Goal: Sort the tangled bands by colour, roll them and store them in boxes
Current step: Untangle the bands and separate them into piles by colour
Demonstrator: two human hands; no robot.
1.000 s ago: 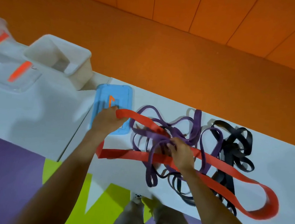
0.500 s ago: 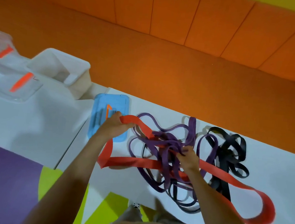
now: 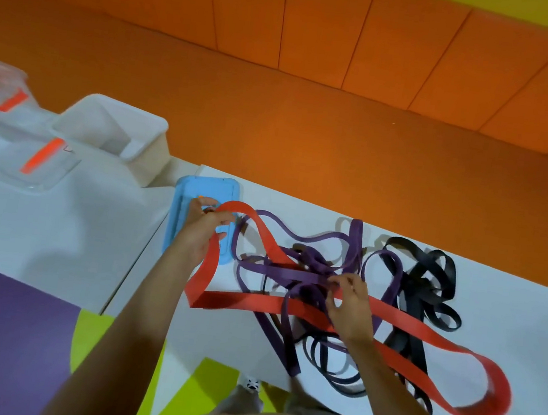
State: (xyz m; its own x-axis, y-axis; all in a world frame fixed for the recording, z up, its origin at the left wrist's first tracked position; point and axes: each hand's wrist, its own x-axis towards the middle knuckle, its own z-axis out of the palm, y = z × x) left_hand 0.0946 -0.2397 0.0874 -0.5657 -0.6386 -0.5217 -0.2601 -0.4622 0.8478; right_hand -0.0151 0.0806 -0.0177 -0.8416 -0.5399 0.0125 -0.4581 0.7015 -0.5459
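The white bench (image 3: pixel 513 323) spans the view, its far edge against an orange floor. The red band (image 3: pixel 240 301), the widest and longest of the lot, lies as one flattened loop with its long axis running left to right across the bench. Its left end curves up over the blue lid, and its right end bulges out near the bench's near edge. The purple bands (image 3: pixel 317 240) sprawl in a knot over and under the middle of the red band, with loose loops pointing toward the far edge and strands trailing over the near edge. The black bands (image 3: pixel 430 271) are heaped just right of the purple ones, touching them and crossing the red band. An open white box (image 3: pixel 110 125) stands at the far left, well apart from the tangle. The blue lid (image 3: pixel 206 185) lies flat between the box and the bands. The left hand (image 3: pixel 202 229) grips the red band's left bend above the blue lid. The right hand (image 3: pixel 352 306) has its fingers curled into the middle of the knot, apparently pinching a purple strand, though the blur makes this uncertain.
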